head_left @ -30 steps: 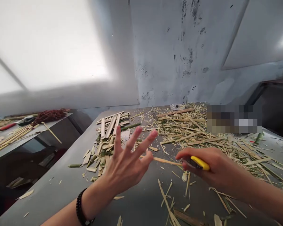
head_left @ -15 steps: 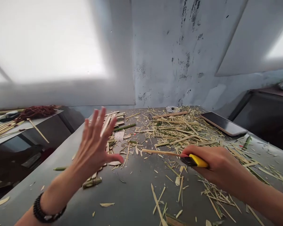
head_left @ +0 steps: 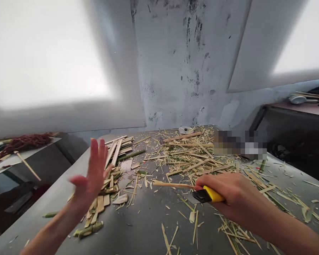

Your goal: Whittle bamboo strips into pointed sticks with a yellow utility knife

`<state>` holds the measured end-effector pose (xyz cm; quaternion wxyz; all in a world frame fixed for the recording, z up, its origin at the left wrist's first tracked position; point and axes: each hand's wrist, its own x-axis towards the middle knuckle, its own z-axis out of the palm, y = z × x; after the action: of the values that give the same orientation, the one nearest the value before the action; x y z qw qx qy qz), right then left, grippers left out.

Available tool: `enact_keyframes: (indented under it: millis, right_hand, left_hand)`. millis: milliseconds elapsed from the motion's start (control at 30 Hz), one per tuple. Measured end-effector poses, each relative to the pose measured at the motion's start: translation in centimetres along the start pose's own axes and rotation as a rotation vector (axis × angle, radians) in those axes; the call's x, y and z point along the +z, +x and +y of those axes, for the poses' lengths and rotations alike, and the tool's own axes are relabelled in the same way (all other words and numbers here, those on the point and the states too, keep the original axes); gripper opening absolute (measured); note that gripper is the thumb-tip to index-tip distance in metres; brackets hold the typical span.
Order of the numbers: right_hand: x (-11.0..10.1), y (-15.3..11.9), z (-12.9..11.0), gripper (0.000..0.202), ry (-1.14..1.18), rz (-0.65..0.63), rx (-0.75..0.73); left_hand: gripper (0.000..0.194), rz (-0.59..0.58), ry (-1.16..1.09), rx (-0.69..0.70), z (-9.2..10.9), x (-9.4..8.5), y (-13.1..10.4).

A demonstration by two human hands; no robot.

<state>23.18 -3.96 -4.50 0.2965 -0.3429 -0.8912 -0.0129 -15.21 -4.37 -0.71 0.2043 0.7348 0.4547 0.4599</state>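
My right hand point(head_left: 228, 193) grips a yellow and black utility knife point(head_left: 211, 194), its blade point(head_left: 193, 199) showing at the front. The same hand pinches a thin bamboo strip point(head_left: 172, 185) that points left over the table. My left hand point(head_left: 91, 177) is raised at the left with its fingers stretched out and nothing in it. Behind and below it lie split bamboo pieces point(head_left: 99, 203) and longer pale bamboo slats point(head_left: 117, 152).
A heap of bamboo shavings point(head_left: 191, 156) covers the back of the grey metal table point(head_left: 138, 230). A clear round spool point(head_left: 185, 130) sits by the wall. A blurred patch point(head_left: 240, 145) hides something at right. Reddish-brown cord point(head_left: 29, 143) lies on a side table at left.
The view has shifted, so the table contents appear further left. My left hand has turned over, its thumb now to the left. The right hand still holds the knife and strip.
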Motion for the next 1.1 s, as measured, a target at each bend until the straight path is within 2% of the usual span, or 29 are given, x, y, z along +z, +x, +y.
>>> enact_keyframes:
  millis: [67,133,233,367,533,700,833,933,967,1100]
  right_hand:
    - [0.1,-0.2,0.1,0.025,0.000,0.009,-0.007]
    - [0.3,-0.4,0.2,0.029,0.005,0.022,-0.018]
    - [0.8,-0.9,0.4,0.030,0.004,0.033,-0.018]
    - [1.2,-1.2,0.5,0.028,0.010,0.038,-0.010]
    - [1.0,-0.8,0.3,0.029,0.038,0.035,-0.040]
    - [0.8,-0.7,0.3,0.027,0.006,-0.016,0.018]
    - [0.4,-0.3,0.1,0.023,0.020,-0.044,0.067]
    - [0.3,0.0,0.1,0.016,0.031,-0.053,0.077]
    - [0.3,0.1,0.1,0.015,0.029,-0.055,0.083]
    - [0.2,0.2,0.0,0.018,0.021,-0.059,0.083]
  left_hand:
    - [0.080,-0.010,-0.523,-0.199,1.0,0.2,0.2]
    - [0.083,-0.008,-0.842,-0.329,2.1,0.7,0.1]
    - [0.088,-0.046,-1.065,-0.427,3.4,1.6,-0.3]
    - [0.084,-0.162,-1.226,-0.449,3.8,2.5,-1.0]
    - [0.078,-0.241,-1.278,-0.495,4.0,3.0,-1.4]
    - [0.078,-0.273,-1.274,-0.550,4.5,3.7,-1.6]
    - [0.070,-0.127,-1.106,-0.550,3.6,4.4,-1.4]
    - [0.033,-0.011,-0.885,-0.530,2.8,4.9,-1.2]
    - [0.029,0.030,-0.830,-0.522,2.8,4.9,-1.2]
    - [0.046,0.216,-0.777,-0.524,3.9,4.7,-1.2]
